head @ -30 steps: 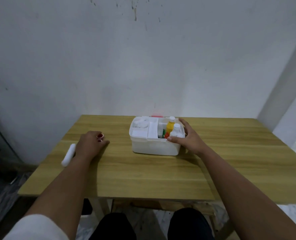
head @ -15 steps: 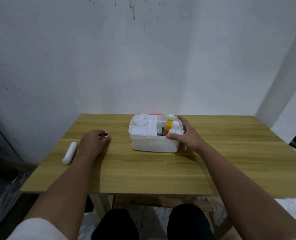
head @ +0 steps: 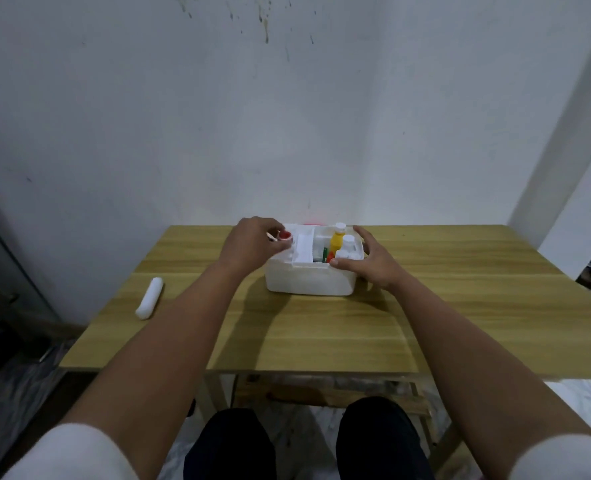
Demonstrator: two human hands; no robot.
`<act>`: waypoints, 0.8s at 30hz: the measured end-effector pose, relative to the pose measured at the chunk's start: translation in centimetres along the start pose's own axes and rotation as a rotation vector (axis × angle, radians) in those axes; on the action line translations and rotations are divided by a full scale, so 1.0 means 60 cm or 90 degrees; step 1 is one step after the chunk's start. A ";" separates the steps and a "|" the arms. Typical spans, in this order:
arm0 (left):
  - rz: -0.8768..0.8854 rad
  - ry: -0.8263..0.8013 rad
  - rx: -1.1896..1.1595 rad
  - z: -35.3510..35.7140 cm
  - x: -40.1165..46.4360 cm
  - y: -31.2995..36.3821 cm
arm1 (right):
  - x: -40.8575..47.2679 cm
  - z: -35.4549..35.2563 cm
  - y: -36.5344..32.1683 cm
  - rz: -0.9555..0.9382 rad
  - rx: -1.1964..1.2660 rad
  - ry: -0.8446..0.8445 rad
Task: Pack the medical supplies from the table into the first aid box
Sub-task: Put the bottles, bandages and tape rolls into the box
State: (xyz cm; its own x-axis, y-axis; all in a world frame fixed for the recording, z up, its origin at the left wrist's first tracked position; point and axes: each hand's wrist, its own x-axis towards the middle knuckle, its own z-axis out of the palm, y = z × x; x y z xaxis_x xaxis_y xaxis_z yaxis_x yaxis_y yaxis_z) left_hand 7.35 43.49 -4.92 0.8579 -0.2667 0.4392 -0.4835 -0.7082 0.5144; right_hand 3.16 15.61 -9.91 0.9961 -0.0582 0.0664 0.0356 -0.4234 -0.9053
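One white bandage roll (head: 149, 302) on wooden desk (head: 460, 306), left of white plastic first aid box (head: 307, 280); left hand (head: 252, 245) pinches small red-capped pot (head: 284, 236) above box's left compartment, right hand (head: 373, 263) grips its right end.

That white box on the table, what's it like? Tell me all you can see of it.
The white box looks like smooth plastic, rectangular with rounded corners, open-topped and upright on the far middle of the wooden table. A white divider tray crosses its middle; the right compartment holds a yellow bottle and white bottles. The right hand holds its right end, thumb on the front rim. The left hand holds a small red-topped item over its left side.
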 end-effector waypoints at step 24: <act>-0.105 -0.144 0.124 0.003 0.030 0.008 | -0.003 0.002 -0.005 -0.008 0.012 0.008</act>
State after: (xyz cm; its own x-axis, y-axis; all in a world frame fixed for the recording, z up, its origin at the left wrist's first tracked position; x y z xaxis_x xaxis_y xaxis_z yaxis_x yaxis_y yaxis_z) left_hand 8.67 42.55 -4.03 0.9490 -0.2616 0.1757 -0.3119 -0.8593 0.4053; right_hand 2.95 15.87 -9.69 0.9945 -0.0645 0.0829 0.0497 -0.4067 -0.9122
